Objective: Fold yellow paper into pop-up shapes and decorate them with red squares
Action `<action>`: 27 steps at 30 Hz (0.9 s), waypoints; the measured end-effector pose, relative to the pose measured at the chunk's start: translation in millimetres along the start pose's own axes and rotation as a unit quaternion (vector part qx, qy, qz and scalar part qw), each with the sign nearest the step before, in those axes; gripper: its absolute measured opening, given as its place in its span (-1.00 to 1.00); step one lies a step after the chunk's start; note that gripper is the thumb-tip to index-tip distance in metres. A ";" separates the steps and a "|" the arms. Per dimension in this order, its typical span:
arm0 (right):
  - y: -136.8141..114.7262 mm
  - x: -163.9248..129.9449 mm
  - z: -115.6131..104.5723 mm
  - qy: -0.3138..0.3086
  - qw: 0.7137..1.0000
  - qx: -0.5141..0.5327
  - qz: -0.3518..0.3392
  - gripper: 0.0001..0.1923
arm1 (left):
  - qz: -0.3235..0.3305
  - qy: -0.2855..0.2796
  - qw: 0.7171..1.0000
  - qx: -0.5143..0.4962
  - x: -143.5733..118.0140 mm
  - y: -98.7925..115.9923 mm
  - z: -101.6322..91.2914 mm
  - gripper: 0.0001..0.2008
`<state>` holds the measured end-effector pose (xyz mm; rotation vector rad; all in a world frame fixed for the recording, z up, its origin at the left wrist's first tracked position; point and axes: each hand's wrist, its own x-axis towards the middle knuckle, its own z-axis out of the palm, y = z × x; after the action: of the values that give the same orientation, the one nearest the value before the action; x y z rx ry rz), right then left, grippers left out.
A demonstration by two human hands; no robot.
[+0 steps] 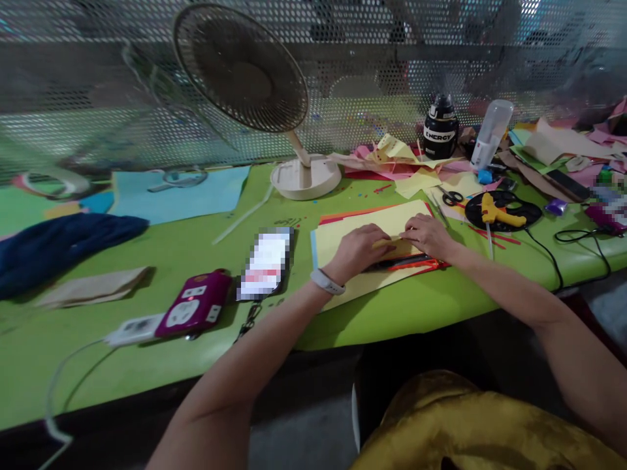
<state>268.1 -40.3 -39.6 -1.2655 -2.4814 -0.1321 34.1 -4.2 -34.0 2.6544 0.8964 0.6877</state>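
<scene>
My left hand [363,248] and my right hand [427,235] meet over a stack of coloured paper sheets [337,241], pale yellow on top. Between their closed fingertips runs a narrow strip of folded or rolled yellow paper [388,241], partly covered by the fingers. Just below the hands lies a long black and orange-red object [409,262] on the sheets; its kind is not clear. Black-handled scissors [451,197] rest beyond my right hand. To the right, a yellow glue gun [500,212] lies on a black round plate [531,210].
A phone [267,264] and a purple power socket [198,303] with a white charger [134,330] lie left of the sheets. Behind stands a fan [306,177]. Paper scraps [392,156], a black bottle [439,134] and a clear bottle [492,134] line the back. Blue cloth [73,248] lies far left.
</scene>
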 end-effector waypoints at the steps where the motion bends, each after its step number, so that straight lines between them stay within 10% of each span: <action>1: 0.4 -0.2 0.8 -0.003 1.000 0.010 0.003 -0.80 | 0.003 -0.013 1.000 0.008 1.8 1.2 2.5 -0.82; 27: 4.9 6.7 -0.2 -0.046 0.979 0.145 0.137 -0.80 | -0.087 0.015 0.996 -0.028 9.2 -11.7 16.2 -0.72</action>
<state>268.4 -32.3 -37.4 -1.4907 -2.2636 0.3530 42.9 9.2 -49.1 2.4876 1.0839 0.7004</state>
